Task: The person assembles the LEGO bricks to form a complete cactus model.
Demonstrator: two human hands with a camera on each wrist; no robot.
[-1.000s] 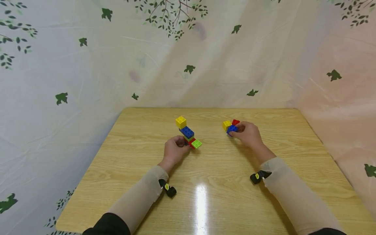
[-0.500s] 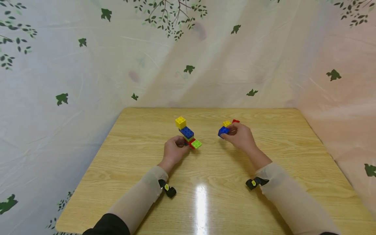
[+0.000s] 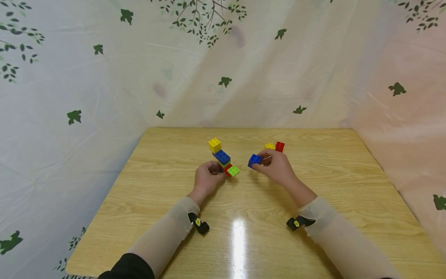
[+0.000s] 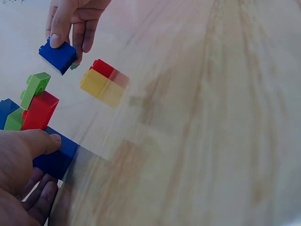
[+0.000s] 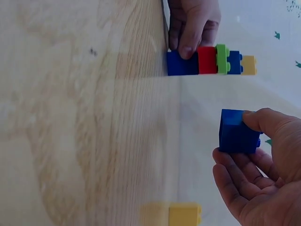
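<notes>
My left hand (image 3: 208, 178) grips the bottom blue brick (image 4: 61, 153) of a standing stack of toy building bricks. Above that blue brick come a red brick (image 5: 207, 60), light green pieces (image 4: 35, 89), a blue brick (image 3: 222, 157) and a yellow brick (image 3: 215, 145) at the top. One green piece juts out toward the right. To the right of the stack, my right hand (image 3: 280, 168) pinches a separate blue brick (image 5: 235, 132) between thumb and fingers. This brick is held above the tabletop, as the right wrist view shows, apart from the stack.
Behind the right hand, a loose yellow brick (image 3: 269, 146) and a loose red brick (image 3: 280, 146) lie side by side on the wooden table (image 3: 167, 147). A leaf-patterned sheet (image 3: 195, 97) hangs past the table's far edge.
My right hand has carried the blue brick leftward from beside the loose yellow and red bricks, closer to the stack. The left hand and the stack stay where they were.
</notes>
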